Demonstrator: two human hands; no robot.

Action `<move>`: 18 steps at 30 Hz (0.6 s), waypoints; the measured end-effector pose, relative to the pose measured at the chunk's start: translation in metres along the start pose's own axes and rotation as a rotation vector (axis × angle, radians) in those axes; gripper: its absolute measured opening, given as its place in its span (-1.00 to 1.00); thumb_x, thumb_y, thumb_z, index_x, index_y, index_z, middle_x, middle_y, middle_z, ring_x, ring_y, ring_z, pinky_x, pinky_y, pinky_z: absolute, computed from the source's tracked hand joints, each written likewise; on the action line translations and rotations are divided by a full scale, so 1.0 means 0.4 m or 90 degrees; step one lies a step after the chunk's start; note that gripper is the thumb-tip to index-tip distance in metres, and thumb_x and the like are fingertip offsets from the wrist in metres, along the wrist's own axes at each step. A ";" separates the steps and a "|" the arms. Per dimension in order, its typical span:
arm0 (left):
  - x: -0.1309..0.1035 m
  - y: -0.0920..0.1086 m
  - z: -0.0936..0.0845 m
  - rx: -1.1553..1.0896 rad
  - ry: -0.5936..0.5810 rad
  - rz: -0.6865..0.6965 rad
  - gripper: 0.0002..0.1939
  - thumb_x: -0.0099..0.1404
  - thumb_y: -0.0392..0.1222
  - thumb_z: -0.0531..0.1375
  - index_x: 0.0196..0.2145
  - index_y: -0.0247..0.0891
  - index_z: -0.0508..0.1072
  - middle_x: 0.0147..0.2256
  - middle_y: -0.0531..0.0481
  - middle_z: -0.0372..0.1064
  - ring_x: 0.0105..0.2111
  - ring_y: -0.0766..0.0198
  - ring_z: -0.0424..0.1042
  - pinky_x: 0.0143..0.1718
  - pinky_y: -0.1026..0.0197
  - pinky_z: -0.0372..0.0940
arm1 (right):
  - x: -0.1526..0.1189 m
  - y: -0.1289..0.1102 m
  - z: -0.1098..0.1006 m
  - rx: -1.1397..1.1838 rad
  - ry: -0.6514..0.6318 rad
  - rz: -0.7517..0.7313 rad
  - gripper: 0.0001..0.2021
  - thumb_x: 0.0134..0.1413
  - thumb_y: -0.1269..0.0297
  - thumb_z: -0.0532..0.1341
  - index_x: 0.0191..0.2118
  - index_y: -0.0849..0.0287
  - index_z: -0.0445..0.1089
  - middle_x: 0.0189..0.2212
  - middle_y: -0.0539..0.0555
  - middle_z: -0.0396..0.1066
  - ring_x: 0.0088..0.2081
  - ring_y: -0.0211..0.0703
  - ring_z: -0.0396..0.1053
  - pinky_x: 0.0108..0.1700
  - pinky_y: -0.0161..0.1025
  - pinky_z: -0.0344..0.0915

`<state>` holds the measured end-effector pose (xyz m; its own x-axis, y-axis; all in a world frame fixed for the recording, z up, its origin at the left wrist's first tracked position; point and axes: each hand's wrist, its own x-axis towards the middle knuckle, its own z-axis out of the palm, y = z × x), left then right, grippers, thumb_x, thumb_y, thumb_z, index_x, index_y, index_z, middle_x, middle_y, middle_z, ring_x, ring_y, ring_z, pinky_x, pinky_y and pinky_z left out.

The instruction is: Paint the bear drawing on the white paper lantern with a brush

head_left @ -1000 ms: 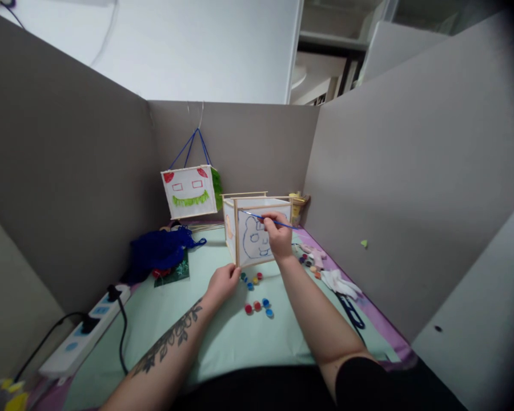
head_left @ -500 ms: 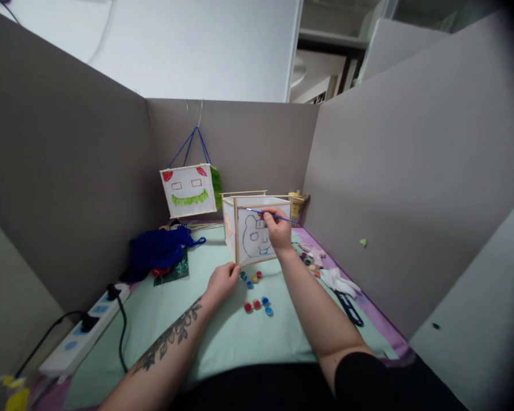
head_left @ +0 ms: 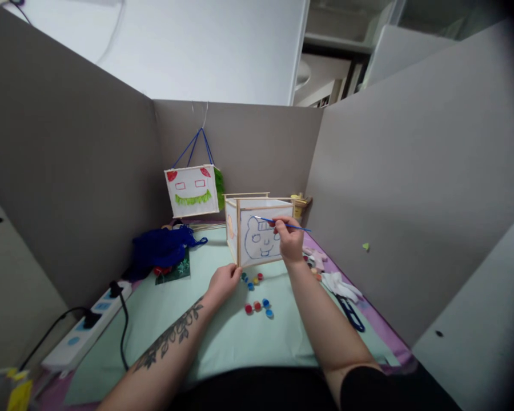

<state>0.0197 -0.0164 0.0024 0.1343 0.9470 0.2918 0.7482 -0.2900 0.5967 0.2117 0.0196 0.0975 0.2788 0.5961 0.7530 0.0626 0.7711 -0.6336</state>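
A box-shaped paper lantern (head_left: 261, 260) with a thin wooden frame stands tilted in front of me, a blue-outlined animal face drawn on its near panel. My left hand (head_left: 225, 282) pinches the lower near corner of its frame. Between the fingers of my right hand (head_left: 290, 240) is a thin blue paintbrush (head_left: 297, 228), its pale tip at the top of the drawn head. Whether the tip touches the paper I cannot tell. Small paint pots (head_left: 257, 307) in red and blue lie on the pale green cloth below the lantern, with several more just behind them.
A finished-looking lantern (head_left: 192, 194) hangs by blue cords from the back partition. Blue fabric (head_left: 158, 248) and a white power strip (head_left: 88, 325) lie at left. White gloves (head_left: 340, 285), dark-handled scissors (head_left: 352, 315) and more paint pots are along the right edge. Grey partitions (head_left: 411, 160) enclose the table.
My right hand and the paintbrush have moved right and slightly down, uncovering more of the drawn face. My left hand keeps its grip on the lantern corner. The view has shifted slightly.
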 end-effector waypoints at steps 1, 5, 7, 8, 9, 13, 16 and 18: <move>0.000 -0.002 0.001 0.000 0.001 0.001 -0.67 0.26 -0.09 0.00 -0.52 -0.31 0.40 -0.57 -0.01 0.31 -0.53 0.31 0.22 -0.49 0.27 -0.05 | -0.005 -0.006 0.005 -0.007 -0.005 -0.004 -0.85 0.03 0.23 0.16 -0.36 0.20 0.40 -0.50 0.01 0.42 -0.48 -0.26 0.37 -0.49 -0.35 0.27; 0.002 -0.007 0.005 0.000 -0.004 0.001 -0.66 0.27 -0.07 -0.01 -0.50 -0.31 0.40 -0.55 -0.01 0.32 -0.53 0.32 0.22 -0.49 0.28 -0.05 | -0.023 -0.026 0.032 -0.072 -0.030 -0.043 -0.84 0.04 0.23 0.17 -0.31 0.19 0.42 -0.42 0.04 0.44 -0.37 -0.21 0.41 -0.37 -0.30 0.34; 0.003 -0.007 0.005 0.005 -0.007 0.000 -0.66 0.27 -0.07 -0.01 -0.50 -0.31 0.40 -0.55 0.00 0.32 -0.53 0.33 0.22 -0.49 0.28 -0.05 | -0.030 -0.032 0.043 -0.115 -0.045 -0.079 -0.86 0.05 0.26 0.16 -0.30 0.17 0.43 -0.39 0.05 0.45 -0.34 -0.21 0.42 -0.31 -0.28 0.36; 0.003 -0.007 0.006 0.008 -0.009 0.000 -0.66 0.27 -0.07 -0.01 -0.50 -0.31 0.40 -0.56 0.00 0.32 -0.53 0.33 0.21 -0.49 0.28 -0.06 | -0.033 -0.033 0.048 -0.135 -0.050 -0.096 -0.86 0.06 0.27 0.16 -0.31 0.16 0.43 -0.39 0.05 0.46 -0.34 -0.21 0.41 -0.29 -0.27 0.37; 0.004 -0.007 0.006 0.010 -0.009 0.002 -0.66 0.27 -0.07 -0.01 -0.50 -0.30 0.40 -0.56 0.01 0.32 -0.53 0.33 0.21 -0.49 0.29 -0.06 | -0.035 -0.034 0.051 -0.153 -0.051 -0.112 -0.86 0.06 0.28 0.16 -0.31 0.16 0.43 -0.39 0.05 0.46 -0.34 -0.21 0.41 -0.28 -0.27 0.37; 0.003 -0.005 0.005 0.011 -0.008 0.009 -0.66 0.27 -0.07 -0.02 -0.51 -0.30 0.39 -0.56 0.00 0.31 -0.53 0.34 0.20 -0.49 0.29 -0.07 | -0.037 -0.034 0.062 -0.202 -0.034 -0.172 -0.87 0.06 0.31 0.15 -0.30 0.14 0.44 -0.39 0.04 0.47 -0.36 -0.22 0.41 -0.27 -0.26 0.37; 0.002 -0.003 0.004 0.014 -0.009 0.005 -0.66 0.27 -0.07 -0.02 -0.52 -0.30 0.38 -0.56 0.00 0.31 -0.53 0.34 0.20 -0.49 0.29 -0.07 | -0.037 -0.032 0.071 -0.221 -0.029 -0.210 -0.88 0.06 0.33 0.15 -0.30 0.14 0.44 -0.40 0.05 0.47 -0.37 -0.22 0.40 -0.28 -0.26 0.37; 0.001 -0.001 0.002 0.013 -0.008 0.002 -0.66 0.26 -0.07 -0.02 -0.52 -0.30 0.37 -0.56 0.00 0.31 -0.54 0.34 0.19 -0.49 0.29 -0.08 | -0.041 -0.028 0.077 -0.229 -0.042 -0.230 -0.88 0.07 0.33 0.15 -0.30 0.13 0.43 -0.39 0.05 0.48 -0.37 -0.22 0.40 -0.27 -0.26 0.36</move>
<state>0.0199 -0.0157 0.0016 0.1439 0.9478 0.2845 0.7613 -0.2897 0.5801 0.1768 0.0082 0.0978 0.1176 0.3278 0.9374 0.4724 0.8119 -0.3431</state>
